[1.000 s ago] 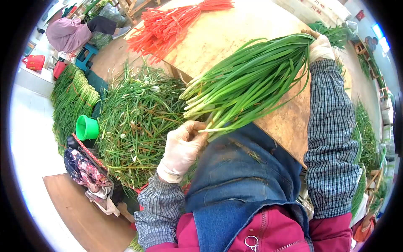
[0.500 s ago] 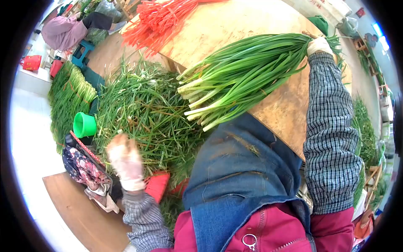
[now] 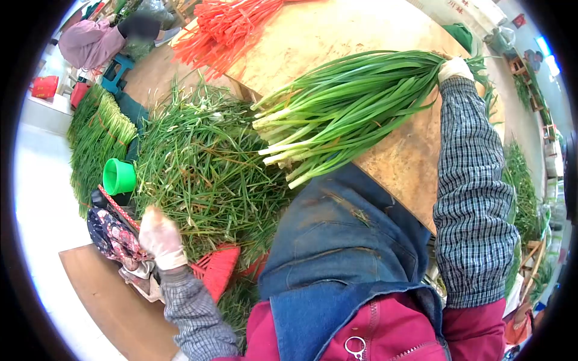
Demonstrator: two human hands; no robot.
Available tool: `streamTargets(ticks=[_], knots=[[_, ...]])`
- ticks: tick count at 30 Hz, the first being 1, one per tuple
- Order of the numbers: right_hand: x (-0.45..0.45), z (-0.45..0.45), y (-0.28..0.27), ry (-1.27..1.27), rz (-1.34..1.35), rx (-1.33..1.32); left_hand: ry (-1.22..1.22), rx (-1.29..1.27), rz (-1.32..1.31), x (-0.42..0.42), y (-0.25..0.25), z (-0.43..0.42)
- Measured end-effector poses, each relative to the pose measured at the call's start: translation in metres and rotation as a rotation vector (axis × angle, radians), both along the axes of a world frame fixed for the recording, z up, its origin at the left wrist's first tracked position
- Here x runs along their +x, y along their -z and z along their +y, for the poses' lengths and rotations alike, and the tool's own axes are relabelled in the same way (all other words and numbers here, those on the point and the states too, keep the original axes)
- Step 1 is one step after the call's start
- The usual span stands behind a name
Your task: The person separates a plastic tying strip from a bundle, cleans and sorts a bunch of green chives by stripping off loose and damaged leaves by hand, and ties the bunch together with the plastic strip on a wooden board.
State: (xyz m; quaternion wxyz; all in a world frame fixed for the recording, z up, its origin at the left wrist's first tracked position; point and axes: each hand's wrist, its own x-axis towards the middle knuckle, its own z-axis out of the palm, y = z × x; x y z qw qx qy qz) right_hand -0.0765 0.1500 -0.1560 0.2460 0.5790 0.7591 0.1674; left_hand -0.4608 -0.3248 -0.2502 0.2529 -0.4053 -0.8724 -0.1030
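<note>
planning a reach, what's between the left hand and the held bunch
In the head view, a heap of leaves lies between the left hand and the bunch.

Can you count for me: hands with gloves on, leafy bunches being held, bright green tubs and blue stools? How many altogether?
Gloved hands: 2 (left hand, right hand)
Held leafy bunch: 1
Bright green tub: 1
Blue stool: 1
Total: 5

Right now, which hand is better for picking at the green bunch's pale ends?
Probably the left hand: it's off the green bunch, whose pale ends point to that side. The right hand grips the leafy end.
</note>
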Motion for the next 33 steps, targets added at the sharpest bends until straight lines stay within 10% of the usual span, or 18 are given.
streamTargets(ticks=[2, 6, 10, 12, 14, 17, 26, 33], knots=[[-0.022, -0.030, -0.018, 0.094, -0.108, 0.023, -0.243, -0.612, 0.020, -0.006, -0.003, -0.030], [-0.010, -0.027, -0.016, 0.068, 0.238, 0.024, 0.670, 0.233, -0.462, 0.092, -0.025, 0.054], [0.014, 0.007, 0.008, 0.017, 0.273, 0.107, 0.673, 0.068, -0.379, 0.159, -0.035, 0.130], [0.015, 0.003, 0.010, -0.020, 0.306, 0.180, 0.559, -0.124, -0.828, 0.167, -0.028, 0.150], [0.010, -0.015, 0.002, -0.118, 0.308, 0.182, 0.540, 0.343, -1.386, 0.173, -0.003, 0.162], [0.041, 0.041, 0.034, 0.056, 1.109, -0.080, 0.658, 0.382, -1.086, 0.170, -0.006, 0.160], [-0.029, -0.039, -0.016, -0.049, 0.277, 0.132, 0.541, 0.309, -0.588, 0.144, -0.006, 0.135], [0.022, 0.018, 0.020, -0.117, 0.248, 0.103, 0.049, -0.029, -0.238, 0.027, 0.031, 0.008]])
